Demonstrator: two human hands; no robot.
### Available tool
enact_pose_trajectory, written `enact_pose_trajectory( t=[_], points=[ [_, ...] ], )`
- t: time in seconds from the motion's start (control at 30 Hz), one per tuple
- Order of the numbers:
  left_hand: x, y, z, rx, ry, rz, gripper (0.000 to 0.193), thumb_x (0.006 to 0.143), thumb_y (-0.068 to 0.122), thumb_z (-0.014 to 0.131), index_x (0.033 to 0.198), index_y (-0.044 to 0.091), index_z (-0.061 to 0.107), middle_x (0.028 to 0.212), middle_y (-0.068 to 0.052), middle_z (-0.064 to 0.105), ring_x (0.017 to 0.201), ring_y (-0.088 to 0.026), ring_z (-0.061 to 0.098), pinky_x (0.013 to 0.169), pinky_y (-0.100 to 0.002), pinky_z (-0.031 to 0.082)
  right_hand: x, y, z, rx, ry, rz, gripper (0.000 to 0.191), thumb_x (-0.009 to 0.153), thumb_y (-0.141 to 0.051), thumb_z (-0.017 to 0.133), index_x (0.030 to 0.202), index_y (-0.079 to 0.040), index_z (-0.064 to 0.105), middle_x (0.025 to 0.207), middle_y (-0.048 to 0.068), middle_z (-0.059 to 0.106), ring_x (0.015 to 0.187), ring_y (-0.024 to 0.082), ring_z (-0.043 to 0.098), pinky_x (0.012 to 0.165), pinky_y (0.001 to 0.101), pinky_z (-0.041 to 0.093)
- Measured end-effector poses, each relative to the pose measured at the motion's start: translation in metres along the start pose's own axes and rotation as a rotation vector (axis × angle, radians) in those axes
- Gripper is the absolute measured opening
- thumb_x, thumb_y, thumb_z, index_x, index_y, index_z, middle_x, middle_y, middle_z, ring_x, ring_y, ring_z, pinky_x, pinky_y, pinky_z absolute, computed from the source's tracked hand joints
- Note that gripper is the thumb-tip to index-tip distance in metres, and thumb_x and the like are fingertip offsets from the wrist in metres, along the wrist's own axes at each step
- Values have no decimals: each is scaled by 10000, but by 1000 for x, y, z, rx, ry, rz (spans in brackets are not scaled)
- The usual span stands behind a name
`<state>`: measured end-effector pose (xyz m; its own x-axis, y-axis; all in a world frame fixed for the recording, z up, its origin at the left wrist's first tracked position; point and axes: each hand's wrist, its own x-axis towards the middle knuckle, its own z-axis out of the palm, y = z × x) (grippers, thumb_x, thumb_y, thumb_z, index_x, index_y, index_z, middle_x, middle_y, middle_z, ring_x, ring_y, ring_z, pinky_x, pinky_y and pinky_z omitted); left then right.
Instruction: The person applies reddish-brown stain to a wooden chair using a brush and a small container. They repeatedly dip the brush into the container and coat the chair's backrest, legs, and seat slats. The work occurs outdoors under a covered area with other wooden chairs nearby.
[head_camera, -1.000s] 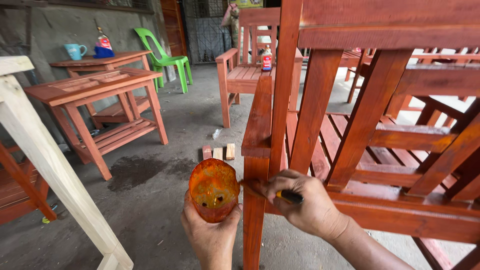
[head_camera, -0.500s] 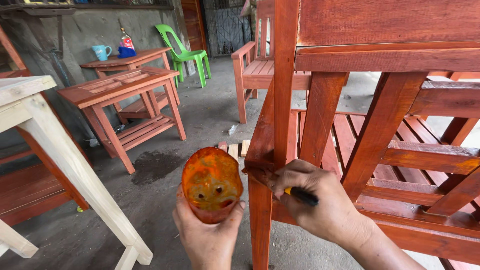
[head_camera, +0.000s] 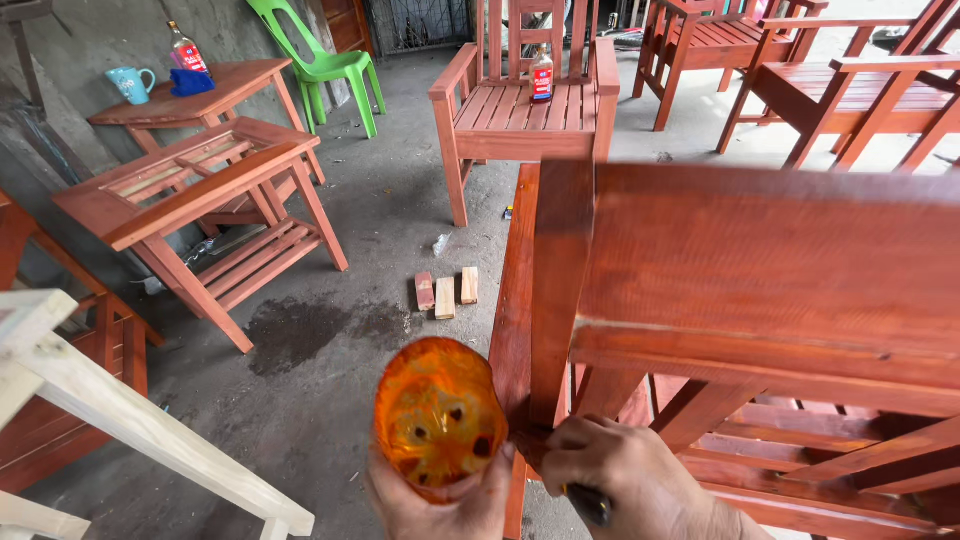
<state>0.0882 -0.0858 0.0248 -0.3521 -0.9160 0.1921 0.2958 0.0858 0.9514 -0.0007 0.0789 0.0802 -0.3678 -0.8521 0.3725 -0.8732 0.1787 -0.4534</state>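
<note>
Left hand (head_camera: 440, 505) cups orange cup (head_camera: 438, 415) from below, fingers wrapped; right hand (head_camera: 630, 480) fingers pinch dark brush handle (head_camera: 588, 505) against chair (head_camera: 720, 290) frame joint; bristles hidden; best kept light, strokes along grain, cup level and close.

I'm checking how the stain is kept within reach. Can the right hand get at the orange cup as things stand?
Probably yes. The right hand, gripping a dark-handled tool, sits right beside the orange cup held up by the left hand, with nothing between them.
</note>
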Motion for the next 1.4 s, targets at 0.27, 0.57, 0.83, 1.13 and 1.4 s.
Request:
enact_pose_trajectory(
  t=[0.27,0.57,0.83,1.13,1.4],
  points=[
    [21,41,-10,105,-86,299,1211,483,68,904,1497,-6,246,1404,-223,399,1215,-382,638,833,-486,652,-11,-20,-37,-47,311,-108,75,755,-127,810,763,-192,774,1105,123,743,1089,336,728,847,435,615],
    [49,143,4,114,-287,341,1173,573,216,918,1490,-17,224,1399,-211,444,1209,-362,658,926,-484,626,17,-72,-124,-163,210,-4,84,786,-184,772,853,-189,823,1068,59,767,1014,252,763,694,372,653],
    [65,198,11,219,-462,479,1165,653,347,930,1484,-27,205,1394,-201,485,1204,-344,675,1009,-483,602,50,-132,-190,223,211,367,156,762,19,767,784,-135,782,941,32,773,942,206,748,778,348,647],
    [82,271,16,475,-445,343,1155,547,392,972,1466,41,366,1347,-201,538,1202,-305,638,1002,-489,575,94,-169,-238,-132,190,186,222,699,84,727,850,-79,738,992,88,739,1034,301,694,885,417,580],
    [62,273,16,319,-534,538,1174,554,432,1000,1437,3,355,1327,-168,553,1257,-349,540,1100,-487,418,72,-211,-261,188,145,313,131,831,41,716,798,-86,711,1145,10,803,1153,181,736,948,353,592]
  ],
)
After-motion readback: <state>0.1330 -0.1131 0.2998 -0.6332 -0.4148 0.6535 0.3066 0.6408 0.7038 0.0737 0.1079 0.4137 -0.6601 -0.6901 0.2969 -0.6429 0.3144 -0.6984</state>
